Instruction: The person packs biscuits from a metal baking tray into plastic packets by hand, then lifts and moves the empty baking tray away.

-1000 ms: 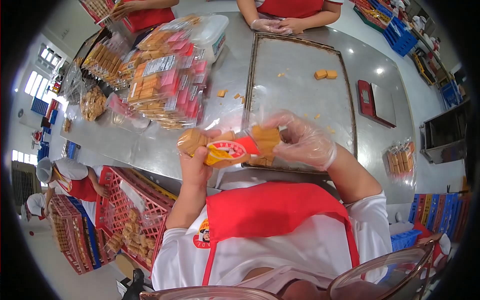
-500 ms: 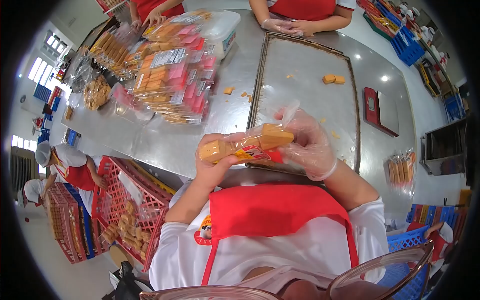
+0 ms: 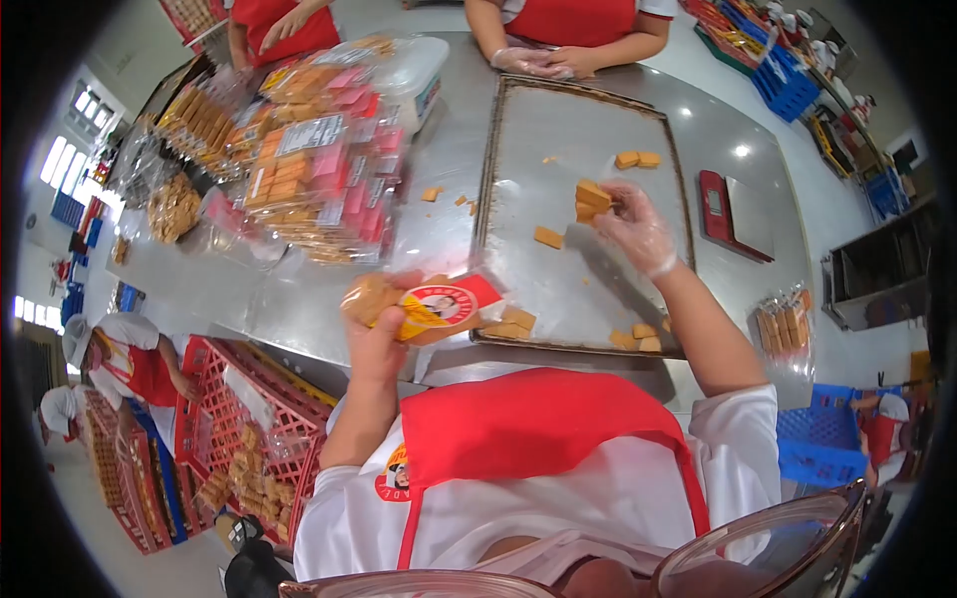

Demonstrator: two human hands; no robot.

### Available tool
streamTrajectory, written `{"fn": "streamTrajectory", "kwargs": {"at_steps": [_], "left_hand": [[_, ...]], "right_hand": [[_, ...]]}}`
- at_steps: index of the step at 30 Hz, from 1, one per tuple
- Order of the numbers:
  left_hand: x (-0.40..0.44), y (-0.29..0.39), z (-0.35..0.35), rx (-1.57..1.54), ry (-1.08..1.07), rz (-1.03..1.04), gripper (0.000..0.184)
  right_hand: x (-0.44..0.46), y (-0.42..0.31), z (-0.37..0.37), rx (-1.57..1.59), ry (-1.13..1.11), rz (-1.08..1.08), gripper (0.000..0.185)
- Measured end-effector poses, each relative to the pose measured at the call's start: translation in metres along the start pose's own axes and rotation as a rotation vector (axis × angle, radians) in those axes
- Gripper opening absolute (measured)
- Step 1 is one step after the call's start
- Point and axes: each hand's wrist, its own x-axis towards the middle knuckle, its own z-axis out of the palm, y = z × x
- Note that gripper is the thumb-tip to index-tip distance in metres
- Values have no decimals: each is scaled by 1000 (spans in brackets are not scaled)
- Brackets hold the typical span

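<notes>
Two hands at a metal counter, seen from above the worker's side. The left hand, over the near edge, is curled around a clear packet, with the thumb lying across its near face; most of the fingers are hidden behind it. The packet's long axis runs roughly left to right across the worker's front, tilted a little away, its red end directed toward the shallow tray and overlapping the left rim in this view. The right hand, gloved in thin plastic, pinches a small stack of biscuits between thumb and fingers over the tray; whether the stack touches the metal, I cannot tell. From the packet, this stack lies forward and to the right, with the right hand much the nearer to it. A stretch of tray separates the two, with one loose biscuit upon it, nearer the right hand. A biscuit pair lies just beyond the held stack; more pieces lie at the tray's near left corner, just beside the packet. Bounds: a heap of packets at left, a red scale beyond the right rim.
</notes>
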Motion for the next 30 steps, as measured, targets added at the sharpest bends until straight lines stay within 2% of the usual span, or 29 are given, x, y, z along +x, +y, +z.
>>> {"fn": "streamTrajectory", "kwargs": {"at_steps": [2, 5, 8, 11, 14, 17, 21, 24, 27, 30], "left_hand": [[0, -1, -4, 3, 30, 23, 54], [-1, 2, -2, 5, 51, 49, 56], [-4, 3, -6, 14, 30, 32, 56], [-4, 2, -3, -3, 17, 47, 55], [-4, 0, -4, 7, 9, 13, 53], [-4, 1, -2, -3, -27, 18, 52], [-4, 3, 0, -17, -10, 33, 50], [-4, 3, 0, -22, -18, 22, 50], [-3, 2, 7, -3, -30, 12, 50], [0, 1, 17, 40, -26, 29, 50]], "right_hand": [[10, 29, -23, -295, 20, 53, 41], [7, 30, -31, -676, 77, -246, 33], [3, 30, -37, -785, 18, -227, 33], [3, 39, -44, -861, -16, -308, 36], [4, 37, -42, -826, 1, -94, 37], [10, 47, -43, -539, 99, -91, 36], [20, 41, -49, -63, 151, 28, 41], [16, 18, -41, 122, 204, 98, 44], [1, -26, -17, 265, 153, 77, 45], [-23, -60, 16, 403, -76, -6, 45]]}}
